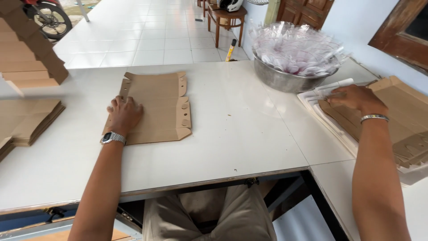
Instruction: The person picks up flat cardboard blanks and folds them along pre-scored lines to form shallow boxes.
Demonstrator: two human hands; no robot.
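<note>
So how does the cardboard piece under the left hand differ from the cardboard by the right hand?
The flat cardboard blank lies alone on the white table, pressed down by the left hand; the cardboard stack is many pieces piled in a white tray, where the right hand rests. The blank shows its whole outline with notches; the stack's pieces overlap. Both are plain brown and unfolded.

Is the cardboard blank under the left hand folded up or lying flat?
Flat. The blank lies spread on the table, flaps out, with the left hand pressed on its left edge.
</note>
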